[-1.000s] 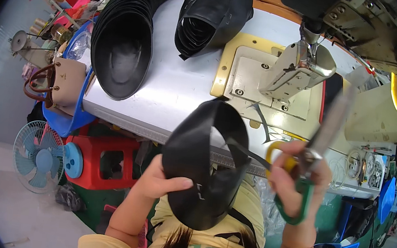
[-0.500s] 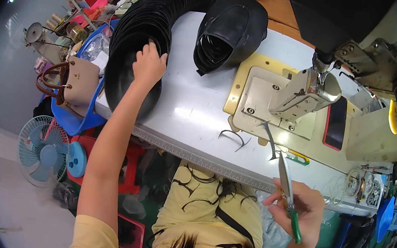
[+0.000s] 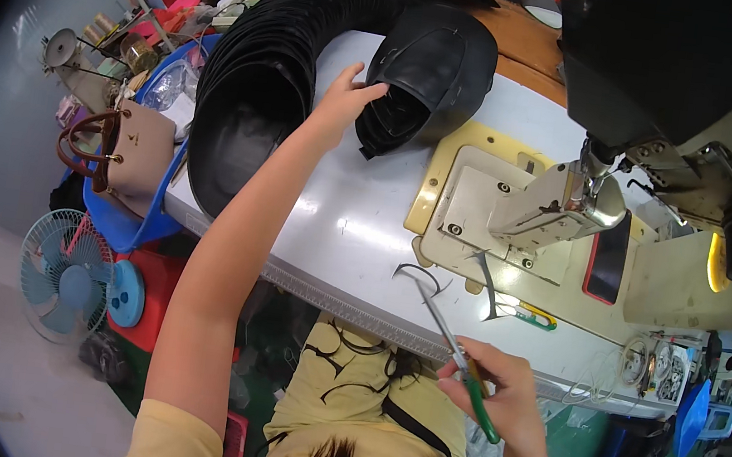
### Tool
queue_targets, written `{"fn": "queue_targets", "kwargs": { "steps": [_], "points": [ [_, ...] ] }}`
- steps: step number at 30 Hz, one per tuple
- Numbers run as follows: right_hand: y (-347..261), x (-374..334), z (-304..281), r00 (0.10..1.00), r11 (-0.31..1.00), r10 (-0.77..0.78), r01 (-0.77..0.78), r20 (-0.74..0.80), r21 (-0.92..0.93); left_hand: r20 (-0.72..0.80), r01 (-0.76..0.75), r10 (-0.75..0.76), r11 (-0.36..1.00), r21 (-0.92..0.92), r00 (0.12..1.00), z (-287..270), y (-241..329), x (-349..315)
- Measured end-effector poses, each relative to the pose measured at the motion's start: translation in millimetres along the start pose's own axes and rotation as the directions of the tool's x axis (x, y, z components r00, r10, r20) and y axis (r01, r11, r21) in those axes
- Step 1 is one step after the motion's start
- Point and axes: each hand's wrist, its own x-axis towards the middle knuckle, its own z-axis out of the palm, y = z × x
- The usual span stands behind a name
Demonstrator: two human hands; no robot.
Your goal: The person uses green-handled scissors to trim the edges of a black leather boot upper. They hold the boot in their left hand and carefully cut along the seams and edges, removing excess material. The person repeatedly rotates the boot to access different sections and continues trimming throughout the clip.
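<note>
The left hand [image 3: 345,103] is stretched out across the bench [image 3: 357,227], its fingers [image 3: 366,92] spread and resting on the edge of the small stack of black curved pieces [image 3: 430,77] that lies just beyond them; they touch it but have not closed round anything. To lift one piece cleanly, it looks wise to slide the fingertips under the outermost edge only and peel it off, so the rest of the stack stays nested. Just left of those fingers lies the long row of black pieces [image 3: 255,87], curving away toward the far side. The right hand [image 3: 501,396] sits near the body at the bench edge, fingers curled shut round green-handled scissors [image 3: 459,363], blades pointing up toward the bench; keeping them angled away from the reaching arm seems sensible. Beyond that hand stands the sewing machine [image 3: 562,198]. Counted: two stacks of black pieces, individual pieces too many to tell; one pair of scissors in hand; one sewing machine; one fan [image 3: 63,274]; one handbag [image 3: 119,153].
</note>
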Motion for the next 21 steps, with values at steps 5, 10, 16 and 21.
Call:
{"fn": "queue_targets", "kwargs": {
  "steps": [5, 10, 16, 21],
  "points": [
    [19, 1, 1, 0.994, 0.985, 0.097, -0.102, 0.044, 0.142, -0.061, 0.018, -0.017, 1.000, 0.008, 0.998, -6, 5, -15],
    [34, 11, 3, 0.997, 0.986, -0.039, 0.026, 0.071, 0.167, -0.295, -0.269, 0.223, 0.955, -0.125, 0.929, 28, -1, -96],
    [36, 7, 4, 0.997, 0.990, 0.032, -0.022, -0.068, 0.142, 0.175, 0.202, -0.118, 0.759, -0.619, 0.977, 27, 14, -204],
    [30, -11, 0, 0.998, 0.984, -0.034, 0.026, -0.048, -0.175, 0.459, 0.293, -0.082, 0.865, -0.408, 0.884, -3, -4, -230]
  ]
}}
